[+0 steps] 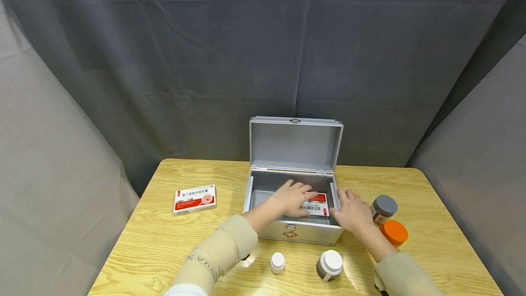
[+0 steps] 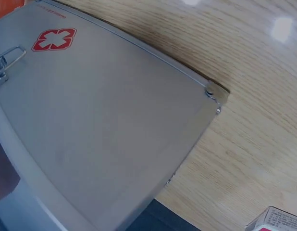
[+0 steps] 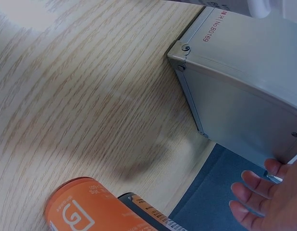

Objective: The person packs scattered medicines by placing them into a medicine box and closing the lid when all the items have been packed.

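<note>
The spread left hand [image 1: 291,200] partly hides a medicine box [image 1: 319,206] inside the first-aid case [image 1: 308,232], which the spread right hand [image 1: 353,212] touches.

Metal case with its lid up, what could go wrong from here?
The raised lid could drop onto the left hand, which is inside the case. In the head view, the right arm lies close to the orange bottle and might knock it over. The left sleeve could brush the small bottle.

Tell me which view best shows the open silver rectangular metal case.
Head view: it frames the entire case, raised silver lid included. Left wrist shows mainly its front, cropped; right wrist, a corner, end wall and some front.
</note>
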{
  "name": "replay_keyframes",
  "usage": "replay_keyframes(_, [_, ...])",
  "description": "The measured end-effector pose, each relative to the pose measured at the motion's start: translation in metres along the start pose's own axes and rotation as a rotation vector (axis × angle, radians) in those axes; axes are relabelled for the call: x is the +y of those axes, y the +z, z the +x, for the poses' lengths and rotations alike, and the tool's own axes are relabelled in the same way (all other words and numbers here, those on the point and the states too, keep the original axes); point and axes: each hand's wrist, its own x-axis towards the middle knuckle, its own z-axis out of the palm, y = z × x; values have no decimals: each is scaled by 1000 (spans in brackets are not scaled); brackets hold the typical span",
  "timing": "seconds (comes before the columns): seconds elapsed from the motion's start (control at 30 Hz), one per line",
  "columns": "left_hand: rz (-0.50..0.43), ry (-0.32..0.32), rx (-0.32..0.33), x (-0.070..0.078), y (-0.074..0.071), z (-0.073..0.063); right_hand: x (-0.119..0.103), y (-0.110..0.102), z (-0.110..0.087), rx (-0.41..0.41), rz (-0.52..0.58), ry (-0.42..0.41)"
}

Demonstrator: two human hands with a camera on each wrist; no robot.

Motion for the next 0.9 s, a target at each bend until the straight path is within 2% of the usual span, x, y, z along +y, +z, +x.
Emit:
replay_keyframes(0.43, [3,27,85,-11,-16,-32,3,3,2,2,-1,-6])
replay_keyframes(0.6, [0,22,150,-20,-15,-45,3,3,0,11,3,-13])
replay_keyframes(0.9, [-36,-33,249,-43,-9,-68,3,2,0,10,10,-16])
